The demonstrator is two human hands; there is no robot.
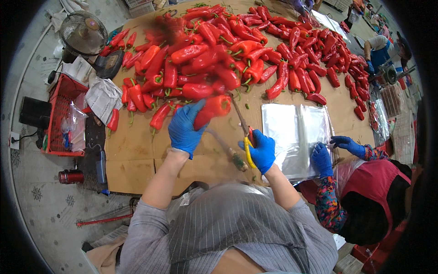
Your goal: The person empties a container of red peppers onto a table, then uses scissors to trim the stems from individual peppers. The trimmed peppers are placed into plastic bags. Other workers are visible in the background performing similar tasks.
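Observation:
My left hand (184, 132), in a blue glove, grips a red pepper (213, 110) that is blurred by motion, its stem end turned to the right. A pair of scissors (249, 154) with yellow and red handles is in my gloved right hand (264, 150). The dark blades point up and away, just right of the held pepper. Between my hands a knife (238, 161) with a worn green handle lies on the cardboard. Beyond them spreads a large heap of red peppers (191, 54), many with green stems.
A stack of clear plastic bags (280, 137) lies right of my right hand, under a co-worker's gloved hand (321, 159). Cardboard (133, 171) covers the table. A fan (84, 32), a red crate (56, 113) and a dark red cup (71, 176) stand at the left.

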